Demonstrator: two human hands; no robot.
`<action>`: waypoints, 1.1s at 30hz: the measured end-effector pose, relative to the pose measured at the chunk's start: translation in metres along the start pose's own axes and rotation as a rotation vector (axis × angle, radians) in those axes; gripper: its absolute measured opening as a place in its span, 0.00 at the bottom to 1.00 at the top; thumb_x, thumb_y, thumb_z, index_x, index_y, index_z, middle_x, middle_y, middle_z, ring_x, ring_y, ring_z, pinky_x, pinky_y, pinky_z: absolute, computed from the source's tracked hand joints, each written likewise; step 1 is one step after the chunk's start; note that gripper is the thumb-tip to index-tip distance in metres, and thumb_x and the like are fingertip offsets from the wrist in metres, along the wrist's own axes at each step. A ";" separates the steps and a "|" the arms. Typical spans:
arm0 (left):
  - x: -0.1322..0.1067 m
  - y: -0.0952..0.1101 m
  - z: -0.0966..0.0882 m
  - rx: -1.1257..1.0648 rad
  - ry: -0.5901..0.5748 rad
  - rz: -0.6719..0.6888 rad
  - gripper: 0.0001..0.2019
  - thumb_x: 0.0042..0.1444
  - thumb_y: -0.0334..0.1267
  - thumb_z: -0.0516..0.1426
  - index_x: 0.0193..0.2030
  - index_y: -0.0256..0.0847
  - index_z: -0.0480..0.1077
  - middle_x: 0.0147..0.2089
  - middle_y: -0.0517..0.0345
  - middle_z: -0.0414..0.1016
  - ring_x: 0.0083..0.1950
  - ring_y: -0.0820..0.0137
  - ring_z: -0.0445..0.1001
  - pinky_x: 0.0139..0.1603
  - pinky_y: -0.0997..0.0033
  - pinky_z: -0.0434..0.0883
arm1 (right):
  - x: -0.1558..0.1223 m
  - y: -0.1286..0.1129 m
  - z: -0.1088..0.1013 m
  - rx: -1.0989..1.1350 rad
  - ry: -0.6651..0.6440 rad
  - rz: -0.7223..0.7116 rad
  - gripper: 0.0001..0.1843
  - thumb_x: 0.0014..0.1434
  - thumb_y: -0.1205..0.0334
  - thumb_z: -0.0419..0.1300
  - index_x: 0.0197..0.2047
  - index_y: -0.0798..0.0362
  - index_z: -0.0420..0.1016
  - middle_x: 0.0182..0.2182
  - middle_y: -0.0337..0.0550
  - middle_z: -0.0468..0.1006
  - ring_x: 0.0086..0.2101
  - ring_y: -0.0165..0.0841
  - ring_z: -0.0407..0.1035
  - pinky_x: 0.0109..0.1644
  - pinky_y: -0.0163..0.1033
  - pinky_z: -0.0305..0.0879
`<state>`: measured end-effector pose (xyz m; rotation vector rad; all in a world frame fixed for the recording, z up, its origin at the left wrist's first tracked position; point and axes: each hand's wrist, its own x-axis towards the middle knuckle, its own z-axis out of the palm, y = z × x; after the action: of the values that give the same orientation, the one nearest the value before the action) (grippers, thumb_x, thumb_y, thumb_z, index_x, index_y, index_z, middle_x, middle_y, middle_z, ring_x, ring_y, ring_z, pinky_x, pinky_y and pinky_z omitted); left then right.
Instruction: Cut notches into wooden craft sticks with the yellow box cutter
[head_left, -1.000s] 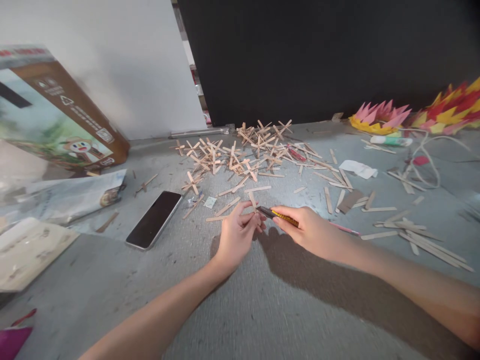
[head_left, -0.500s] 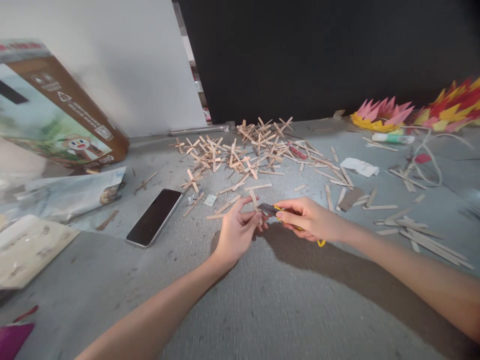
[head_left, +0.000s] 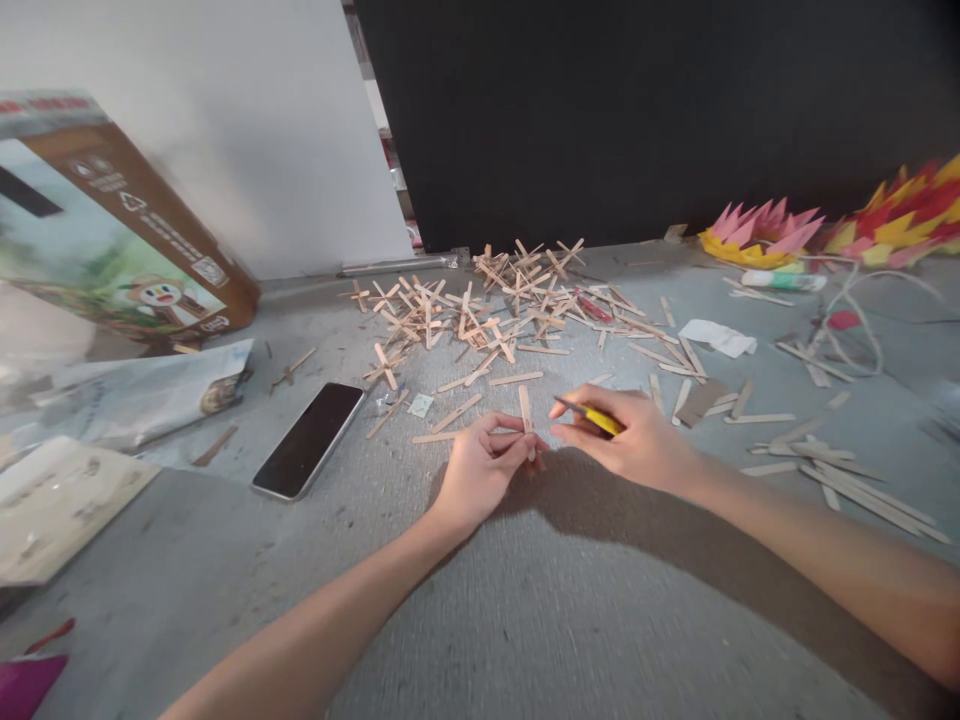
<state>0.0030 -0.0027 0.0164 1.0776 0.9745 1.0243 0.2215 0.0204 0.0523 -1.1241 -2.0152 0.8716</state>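
Observation:
My left hand [head_left: 484, 466] is closed in a pinch on a short wooden stick [head_left: 526, 408] that stands up from its fingers, just above the grey table [head_left: 525, 600]. My right hand [head_left: 626, 435] sits close to its right, fingers wrapped round a yellow-handled knife [head_left: 596, 416] whose tip points left toward the stick. A heap of crossed wooden sticks [head_left: 480, 305] lies beyond both hands. Single loose sticks [head_left: 457, 412] lie flat just in front of my left hand.
A black phone [head_left: 309, 438] lies left of my left hand. A tilted cardboard box [head_left: 112, 230] and papers [head_left: 127, 395] fill the left side. Long sticks [head_left: 862, 490], a cord [head_left: 855, 320], a glue tube [head_left: 780, 282] and paper flowers [head_left: 757, 235] are at right.
My right hand drew back slightly to the right and turned, so the knife now shows above the fingers. The stick in my left hand now stands more upright.

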 end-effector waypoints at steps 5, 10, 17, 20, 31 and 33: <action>-0.002 -0.004 0.002 0.094 -0.022 -0.002 0.14 0.59 0.47 0.67 0.39 0.41 0.70 0.30 0.57 0.82 0.29 0.69 0.79 0.37 0.69 0.75 | -0.004 0.004 0.015 -0.241 -0.047 -0.157 0.17 0.71 0.52 0.61 0.60 0.45 0.75 0.49 0.43 0.85 0.44 0.35 0.80 0.48 0.38 0.70; -0.005 -0.006 0.004 0.172 -0.043 0.004 0.11 0.62 0.44 0.64 0.39 0.41 0.69 0.29 0.57 0.81 0.28 0.70 0.78 0.34 0.71 0.74 | 0.002 0.012 0.024 -0.173 -0.002 -0.056 0.15 0.71 0.53 0.61 0.56 0.48 0.77 0.47 0.43 0.86 0.42 0.35 0.80 0.48 0.36 0.69; -0.004 -0.008 0.004 0.159 -0.058 -0.023 0.13 0.62 0.46 0.64 0.42 0.40 0.69 0.32 0.54 0.83 0.26 0.72 0.76 0.30 0.71 0.72 | 0.006 0.015 0.016 -0.122 0.000 0.044 0.15 0.71 0.47 0.59 0.51 0.48 0.78 0.26 0.33 0.76 0.23 0.28 0.63 0.31 0.34 0.58; -0.002 -0.009 0.003 0.146 -0.060 -0.015 0.13 0.61 0.45 0.64 0.43 0.38 0.69 0.31 0.55 0.82 0.27 0.72 0.75 0.31 0.72 0.72 | 0.006 0.015 0.015 -0.109 -0.105 0.043 0.17 0.69 0.49 0.62 0.57 0.45 0.73 0.23 0.28 0.67 0.23 0.29 0.60 0.30 0.35 0.54; -0.004 -0.005 0.003 0.133 -0.081 -0.022 0.13 0.62 0.45 0.63 0.45 0.37 0.70 0.33 0.55 0.81 0.28 0.73 0.74 0.32 0.72 0.70 | 0.009 0.018 0.010 -0.015 -0.136 0.102 0.17 0.68 0.46 0.63 0.54 0.45 0.72 0.24 0.29 0.62 0.24 0.30 0.56 0.31 0.37 0.51; -0.002 -0.006 0.002 0.108 -0.084 -0.026 0.14 0.63 0.45 0.62 0.47 0.36 0.70 0.30 0.58 0.78 0.27 0.73 0.74 0.30 0.72 0.69 | 0.009 0.017 0.008 0.021 -0.201 0.095 0.19 0.67 0.46 0.63 0.57 0.44 0.71 0.24 0.29 0.61 0.25 0.30 0.56 0.31 0.36 0.51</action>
<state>0.0058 -0.0063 0.0115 1.1848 0.9827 0.9063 0.2188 0.0336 0.0357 -1.1681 -2.1217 1.0894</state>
